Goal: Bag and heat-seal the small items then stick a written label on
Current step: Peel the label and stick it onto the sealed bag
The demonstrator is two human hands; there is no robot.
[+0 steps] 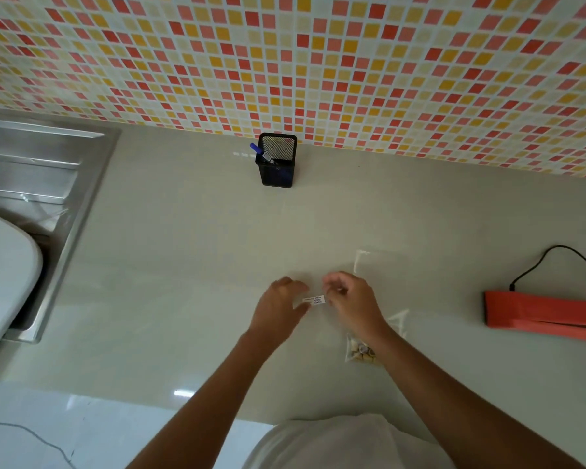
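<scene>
At the centre of the frame, 2 hands hold a small written label [314,299] just above the table [183,265]. The left hand [278,309] pinches its left end and the right hand [352,299] its right end, fingers curled. A clear bag [361,352] of small items lies under the right wrist. A red heat sealer [542,313] lies at the right edge, and a black pen holder [277,160] stands at the wall.

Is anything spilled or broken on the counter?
No, nothing stands out. The small items are inside the clear bag, the red sealer lies flat, and the left hand and right hand pinch the label.
</scene>
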